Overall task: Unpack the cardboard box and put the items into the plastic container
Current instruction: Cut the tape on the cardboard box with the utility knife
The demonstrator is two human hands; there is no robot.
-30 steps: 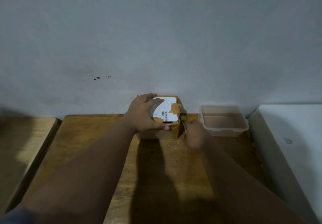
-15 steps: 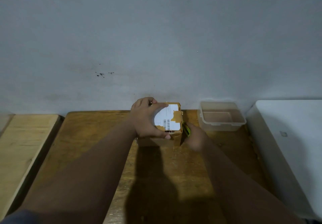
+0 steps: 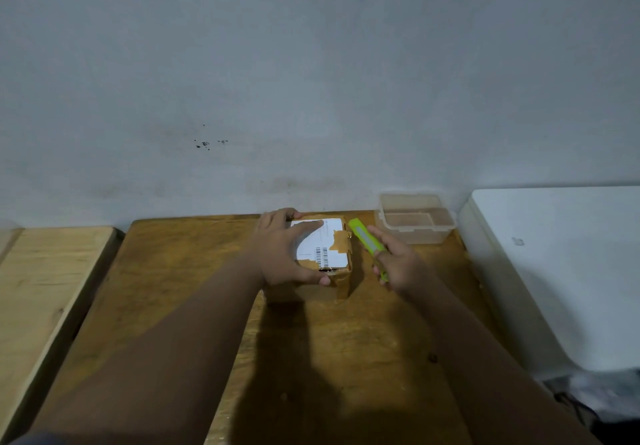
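While the left hand [image 3: 280,252] is clasping the cardboard box [image 3: 341,273], the right hand [image 3: 401,267] is gripping a cutter [image 3: 365,240]. Both are pointing wallward.

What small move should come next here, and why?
Probably bring the green cutter onto the brown tape on the cardboard box and slit it. The box looks sealed, the left hand holds it, and the right hand holds the cutter beside it, not touching. The plastic container appears empty.
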